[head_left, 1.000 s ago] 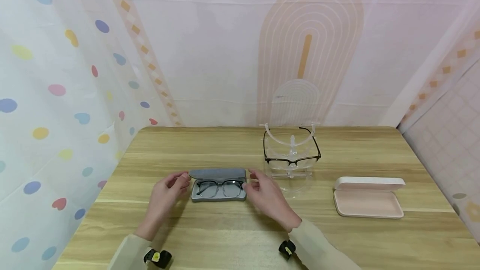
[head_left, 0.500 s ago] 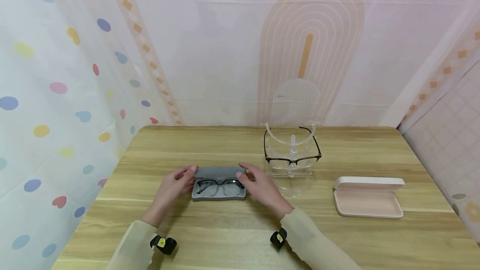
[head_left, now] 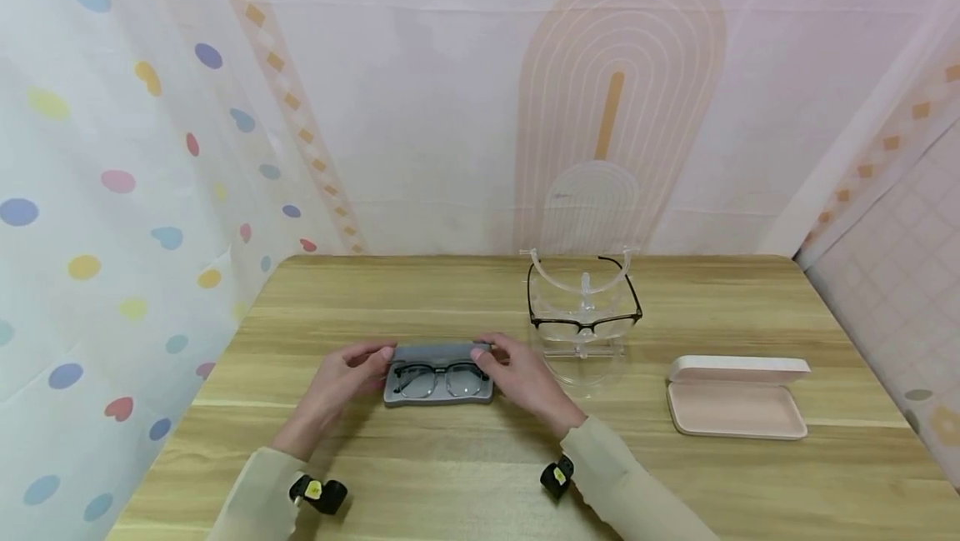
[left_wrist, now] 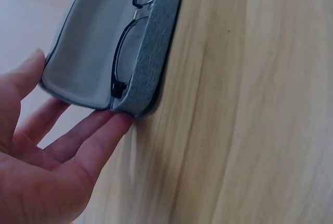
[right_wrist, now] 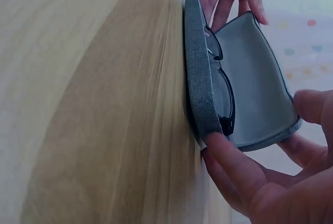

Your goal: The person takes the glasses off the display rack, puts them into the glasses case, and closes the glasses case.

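A grey glasses case (head_left: 439, 401) lies on the wooden table with its lid (head_left: 431, 353) raised. Black-rimmed glasses (head_left: 440, 368) rest folded inside the tray. At the case's left end, my left hand (head_left: 342, 380) holds the lid, thumb on its edge and fingertips against the end of the case in the left wrist view. My right hand (head_left: 525, 380) grips the other end; its thumb lies over the lid's edge, with fingers behind the lid and one fingertip at the tray's corner (right_wrist: 210, 130).
Just right of the hands stands a clear display stand (head_left: 586, 283) bearing a second pair of black-framed glasses (head_left: 587, 326). A white case with a pink lining (head_left: 738, 409) lies open at the right. A patterned curtain (head_left: 420, 107) hangs behind the table.
Both hands have moved inward onto the lid's ends, the right thumb now over its edge. The lid has tipped slightly lower toward the glasses. The stand and white case stay put.
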{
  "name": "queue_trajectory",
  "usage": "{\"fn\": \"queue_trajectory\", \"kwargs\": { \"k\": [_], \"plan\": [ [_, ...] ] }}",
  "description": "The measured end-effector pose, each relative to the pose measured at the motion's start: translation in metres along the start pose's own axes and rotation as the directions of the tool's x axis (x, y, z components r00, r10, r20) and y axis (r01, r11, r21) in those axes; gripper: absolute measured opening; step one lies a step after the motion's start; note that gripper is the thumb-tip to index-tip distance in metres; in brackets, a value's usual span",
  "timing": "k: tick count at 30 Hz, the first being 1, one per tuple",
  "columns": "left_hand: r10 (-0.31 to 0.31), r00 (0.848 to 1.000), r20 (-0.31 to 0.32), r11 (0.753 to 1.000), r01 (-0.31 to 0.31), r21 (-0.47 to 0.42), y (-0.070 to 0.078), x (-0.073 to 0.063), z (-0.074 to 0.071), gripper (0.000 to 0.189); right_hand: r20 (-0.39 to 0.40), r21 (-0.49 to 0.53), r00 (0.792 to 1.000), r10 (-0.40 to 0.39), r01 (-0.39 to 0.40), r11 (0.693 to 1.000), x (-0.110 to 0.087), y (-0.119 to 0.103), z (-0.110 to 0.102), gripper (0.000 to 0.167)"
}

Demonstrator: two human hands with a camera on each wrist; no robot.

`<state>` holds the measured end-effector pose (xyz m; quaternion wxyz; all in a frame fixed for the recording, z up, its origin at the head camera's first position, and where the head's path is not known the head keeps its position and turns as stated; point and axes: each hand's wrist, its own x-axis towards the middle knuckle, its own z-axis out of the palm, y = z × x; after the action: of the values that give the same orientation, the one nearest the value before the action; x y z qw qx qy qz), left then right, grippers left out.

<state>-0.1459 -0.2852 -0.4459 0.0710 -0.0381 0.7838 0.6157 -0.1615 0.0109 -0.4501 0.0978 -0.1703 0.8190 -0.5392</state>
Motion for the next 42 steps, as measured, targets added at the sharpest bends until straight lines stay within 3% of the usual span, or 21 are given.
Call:
{"fn": "queue_trajectory", "kwargs": {
  "k": [6, 14, 22, 30, 42],
  "plan": [
    [-0.034, 0.996, 0.078, 0.997, 0.038, -0.062, -0.003, 0.000, -0.008, 0.054, 0.042, 0.049, 0.999, 0.009, -0.011, 0.999, -0.001, 0.001, -0.004, 0.042],
    [-0.028, 0.988, 0.149, 0.994, 0.043, -0.101, -0.007, 0.000, -0.015, 0.054, 0.086, 0.097, 0.996, -0.024, 0.015, 0.995, 0.000, 0.006, -0.008, 0.039],
    [-0.005, 0.982, 0.188, 0.999, 0.012, -0.034, -0.009, 0.000, -0.021, 0.052, 0.140, 0.162, 0.990, -0.026, 0.003, 0.987, 0.001, 0.006, -0.010, 0.039],
    [-0.002, 0.984, 0.178, 0.999, -0.005, 0.035, -0.005, -0.002, -0.022, 0.054, 0.133, 0.119, 0.991, -0.021, 0.006, 0.993, 0.000, 0.009, -0.008, 0.039],
    [0.048, 0.986, 0.161, 0.975, -0.081, 0.206, -0.014, -0.003, -0.020, 0.048, 0.103, 0.018, 0.995, 0.020, -0.022, 1.000, -0.003, 0.010, -0.004, 0.038]
  ]
}}
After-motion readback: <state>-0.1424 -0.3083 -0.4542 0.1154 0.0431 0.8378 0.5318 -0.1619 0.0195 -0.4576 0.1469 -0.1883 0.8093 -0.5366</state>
